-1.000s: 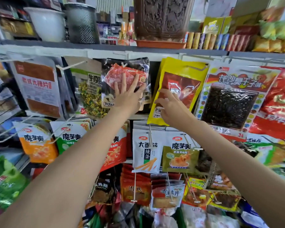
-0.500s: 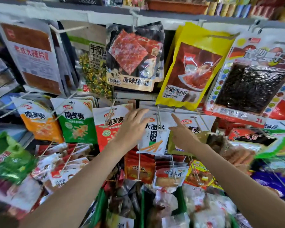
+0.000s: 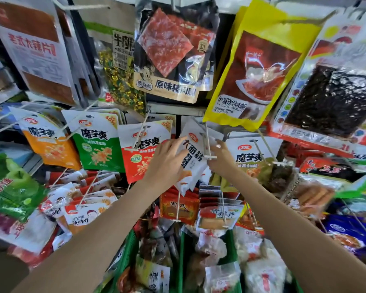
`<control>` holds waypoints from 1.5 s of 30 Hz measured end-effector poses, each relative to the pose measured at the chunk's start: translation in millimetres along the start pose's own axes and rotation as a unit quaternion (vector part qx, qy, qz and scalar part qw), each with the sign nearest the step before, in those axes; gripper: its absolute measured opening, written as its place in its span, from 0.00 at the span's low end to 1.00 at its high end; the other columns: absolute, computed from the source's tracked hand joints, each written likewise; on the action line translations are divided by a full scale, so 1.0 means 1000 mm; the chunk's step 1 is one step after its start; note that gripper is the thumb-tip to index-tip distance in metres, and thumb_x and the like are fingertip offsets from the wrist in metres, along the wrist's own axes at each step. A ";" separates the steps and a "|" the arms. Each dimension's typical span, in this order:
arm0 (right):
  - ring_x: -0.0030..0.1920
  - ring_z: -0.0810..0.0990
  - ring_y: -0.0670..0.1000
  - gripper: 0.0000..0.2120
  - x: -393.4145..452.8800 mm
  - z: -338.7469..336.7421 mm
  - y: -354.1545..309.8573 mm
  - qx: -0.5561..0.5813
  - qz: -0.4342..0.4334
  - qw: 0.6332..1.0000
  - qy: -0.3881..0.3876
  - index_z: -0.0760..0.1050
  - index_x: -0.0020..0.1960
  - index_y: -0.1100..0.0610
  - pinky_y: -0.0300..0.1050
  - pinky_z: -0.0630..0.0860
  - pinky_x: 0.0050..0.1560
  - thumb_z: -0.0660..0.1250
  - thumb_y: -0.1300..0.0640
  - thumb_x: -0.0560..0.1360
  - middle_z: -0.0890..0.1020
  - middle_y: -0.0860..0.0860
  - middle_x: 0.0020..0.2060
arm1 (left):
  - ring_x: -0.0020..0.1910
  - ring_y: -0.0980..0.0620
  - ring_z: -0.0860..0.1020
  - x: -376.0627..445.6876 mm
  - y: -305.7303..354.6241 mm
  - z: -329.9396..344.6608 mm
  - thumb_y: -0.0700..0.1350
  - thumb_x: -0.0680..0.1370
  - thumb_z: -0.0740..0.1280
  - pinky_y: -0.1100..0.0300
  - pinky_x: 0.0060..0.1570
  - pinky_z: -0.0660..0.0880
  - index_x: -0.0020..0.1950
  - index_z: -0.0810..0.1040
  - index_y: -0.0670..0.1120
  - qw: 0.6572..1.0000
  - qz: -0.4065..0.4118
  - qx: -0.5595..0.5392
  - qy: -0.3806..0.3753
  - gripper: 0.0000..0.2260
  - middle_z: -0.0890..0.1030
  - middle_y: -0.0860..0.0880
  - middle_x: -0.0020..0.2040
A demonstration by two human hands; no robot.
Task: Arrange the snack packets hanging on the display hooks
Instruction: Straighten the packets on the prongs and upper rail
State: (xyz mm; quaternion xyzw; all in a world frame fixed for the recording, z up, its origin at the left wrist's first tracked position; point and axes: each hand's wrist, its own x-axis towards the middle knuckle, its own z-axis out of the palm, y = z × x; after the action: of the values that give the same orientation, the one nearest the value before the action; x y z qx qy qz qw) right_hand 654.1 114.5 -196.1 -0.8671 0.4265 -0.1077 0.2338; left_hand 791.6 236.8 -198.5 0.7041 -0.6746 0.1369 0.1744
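Note:
A white snack packet [image 3: 193,159] with black characters hangs tilted on a white display hook [image 3: 207,144] in the middle row. My left hand [image 3: 167,163] grips its left edge, fingers curled round it. My right hand [image 3: 221,159] reaches in from the right and touches the packet's right side just below the hook's end bar; how its fingers lie there is unclear. Left of these hang a red packet [image 3: 142,151], a green packet [image 3: 97,142] and an orange packet [image 3: 49,142] of the same brand.
Larger bags hang on the top row: a black meat-jerky bag [image 3: 173,51], a yellow bag [image 3: 256,68] and a seaweed bag [image 3: 334,98]. Several smaller packets crowd the lower hooks, and green baskets [image 3: 182,250] with loose snacks sit below. Hook ends stick out toward me.
Both hands have dropped from the top-row bags to the middle row. My left hand has taken hold of the white packet, which now hangs tilted; the view has moved closer and lower.

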 end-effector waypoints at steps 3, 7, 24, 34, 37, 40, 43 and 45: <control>0.57 0.76 0.60 0.21 -0.002 -0.015 0.012 -0.090 0.031 0.994 0.061 0.64 0.69 0.59 0.50 0.72 0.42 0.58 0.65 0.76 0.50 0.53 0.76 | 0.57 0.36 0.75 -0.005 0.002 0.004 0.45 0.70 0.64 0.40 0.52 0.73 0.51 0.80 0.39 1.000 0.004 -0.001 0.000 0.14 0.74 0.38 0.62; 0.52 0.77 0.64 0.22 0.003 -0.040 0.019 -0.191 0.068 0.973 0.113 0.58 0.68 0.62 0.50 0.66 0.39 0.58 0.68 0.76 0.63 0.59 0.69 | 0.57 0.37 0.75 -0.008 0.009 0.014 0.37 0.66 0.72 0.41 0.52 0.74 0.51 0.80 0.42 1.000 -0.001 0.010 -0.009 0.14 0.74 0.40 0.63; 0.48 0.79 0.61 0.13 -0.051 -0.041 0.021 -0.366 0.039 0.930 0.004 0.74 0.51 0.64 0.46 0.70 0.37 0.59 0.75 0.71 0.78 0.60 0.47 | 0.74 0.45 0.50 -0.007 0.041 0.045 0.39 0.78 0.58 0.49 0.70 0.54 0.69 0.63 0.46 0.993 0.026 0.000 -0.113 0.19 0.49 0.45 0.77; 0.55 0.79 0.60 0.12 -0.058 0.026 0.032 -0.354 0.034 0.929 -0.105 0.74 0.55 0.63 0.49 0.75 0.46 0.57 0.69 0.75 0.79 0.59 0.53 | 0.71 0.45 0.62 -0.057 0.001 0.041 0.43 0.75 0.66 0.48 0.67 0.62 0.70 0.67 0.46 0.993 -0.008 0.034 -0.110 0.23 0.58 0.45 0.75; 0.55 0.79 0.58 0.12 -0.062 0.049 0.035 -0.298 0.036 0.945 -0.133 0.74 0.57 0.62 0.48 0.75 0.49 0.56 0.65 0.77 0.79 0.59 0.55 | 0.67 0.49 0.68 -0.082 -0.008 0.051 0.43 0.79 0.58 0.52 0.68 0.56 0.73 0.59 0.47 0.977 -0.046 0.030 -0.207 0.23 0.58 0.48 0.75; 0.57 0.77 0.57 0.14 -0.064 0.081 0.034 -0.215 0.015 0.957 -0.194 0.76 0.59 0.59 0.42 0.74 0.48 0.57 0.61 0.78 0.79 0.56 0.57 | 0.59 0.50 0.75 -0.110 -0.008 0.062 0.41 0.79 0.57 0.53 0.66 0.60 0.74 0.58 0.47 0.970 -0.044 0.010 -0.238 0.22 0.70 0.49 0.69; 0.56 0.77 0.58 0.13 -0.062 0.106 0.030 -0.196 -0.020 0.950 -0.241 0.77 0.57 0.60 0.48 0.75 0.54 0.57 0.59 0.77 0.79 0.58 0.54 | 0.62 0.48 0.73 -0.133 -0.004 0.078 0.42 0.79 0.57 0.52 0.65 0.62 0.73 0.59 0.46 0.963 -0.035 0.012 -0.266 0.22 0.70 0.48 0.69; 0.57 0.76 0.58 0.15 -0.059 0.117 0.022 -0.194 -0.039 0.948 -0.251 0.75 0.59 0.62 0.50 0.73 0.57 0.56 0.58 0.79 0.78 0.59 0.56 | 0.69 0.46 0.65 -0.141 -0.003 0.082 0.43 0.79 0.58 0.47 0.70 0.58 0.74 0.59 0.46 0.955 -0.049 0.018 -0.294 0.22 0.62 0.46 0.74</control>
State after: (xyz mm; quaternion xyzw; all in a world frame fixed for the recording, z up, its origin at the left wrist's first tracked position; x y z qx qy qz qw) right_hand 647.8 186.0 -308.1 -0.9104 0.3326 0.1894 0.1568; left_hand 783.6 329.0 -333.4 0.7481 -0.6585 -0.0727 -0.0373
